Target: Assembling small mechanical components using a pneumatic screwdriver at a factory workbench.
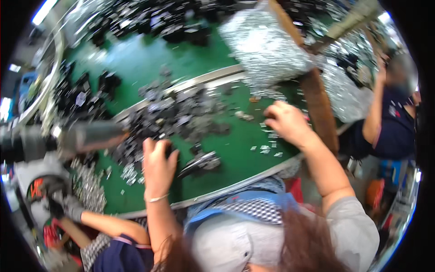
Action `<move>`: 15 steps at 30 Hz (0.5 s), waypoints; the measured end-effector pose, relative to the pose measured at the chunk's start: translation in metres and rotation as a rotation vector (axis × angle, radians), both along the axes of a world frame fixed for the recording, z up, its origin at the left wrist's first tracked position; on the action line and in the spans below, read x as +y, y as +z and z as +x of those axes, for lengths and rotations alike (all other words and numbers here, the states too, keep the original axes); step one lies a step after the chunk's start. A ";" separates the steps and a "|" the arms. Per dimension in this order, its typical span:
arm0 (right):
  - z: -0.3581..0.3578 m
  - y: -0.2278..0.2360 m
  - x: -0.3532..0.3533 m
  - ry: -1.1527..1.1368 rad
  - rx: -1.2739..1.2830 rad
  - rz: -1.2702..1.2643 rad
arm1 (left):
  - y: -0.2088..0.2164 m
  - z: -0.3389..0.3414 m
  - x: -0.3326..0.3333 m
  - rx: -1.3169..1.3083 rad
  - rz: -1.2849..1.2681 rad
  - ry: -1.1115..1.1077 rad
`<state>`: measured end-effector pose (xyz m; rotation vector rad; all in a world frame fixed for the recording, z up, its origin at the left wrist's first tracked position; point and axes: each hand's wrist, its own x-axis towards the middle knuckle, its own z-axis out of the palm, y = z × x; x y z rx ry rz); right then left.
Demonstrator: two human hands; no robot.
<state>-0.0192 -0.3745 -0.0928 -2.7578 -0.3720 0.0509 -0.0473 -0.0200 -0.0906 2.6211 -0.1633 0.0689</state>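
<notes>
My left hand, with a thin bracelet at its wrist, reaches into the near edge of a pile of small black parts. Its fingers and thumb curl around something dark and blurred. To its right on the green table lies a shiny black-and-silver part. My right hand is over the table's right side with its fingers bent inward; what they hold, if anything, is hidden. Small silvery pieces lie scattered below it, and a few pale bits to its left.
A metal rail crosses the green table. A bulging clear plastic bag leans by a wooden post. A dark tubular tool juts in from the left. Co-workers are at the lower left and right.
</notes>
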 end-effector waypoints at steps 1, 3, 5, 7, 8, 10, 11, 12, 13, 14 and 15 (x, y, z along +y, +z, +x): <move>0.000 0.002 -0.003 -0.013 0.032 -0.013 | -0.002 0.003 -0.002 -0.012 -0.015 -0.016; 0.000 0.009 -0.003 -0.015 0.075 -0.011 | -0.002 0.004 0.000 0.051 -0.206 0.012; 0.001 0.008 -0.004 -0.005 0.088 0.006 | -0.006 0.003 0.005 0.044 -0.190 0.056; 0.003 0.006 0.001 0.004 0.057 0.003 | -0.008 0.001 0.009 0.033 -0.194 0.081; 0.004 0.004 0.002 0.001 0.040 -0.002 | -0.008 0.000 0.009 0.032 -0.190 0.090; 0.004 0.002 0.005 0.002 0.030 0.000 | -0.007 -0.003 0.009 0.040 -0.154 0.113; 0.005 0.002 0.006 -0.005 0.020 -0.001 | -0.006 -0.004 0.009 0.044 -0.137 0.123; 0.004 0.001 0.006 -0.018 0.011 -0.004 | -0.006 -0.005 0.008 0.043 -0.137 0.121; 0.004 0.001 0.007 -0.020 0.010 -0.004 | -0.006 -0.006 0.007 0.001 -0.110 0.108; 0.003 0.000 0.008 -0.017 -0.005 -0.023 | -0.006 -0.007 0.006 -0.041 -0.083 0.095; 0.003 0.000 0.008 -0.015 -0.021 -0.043 | -0.005 -0.007 0.006 -0.084 -0.056 0.080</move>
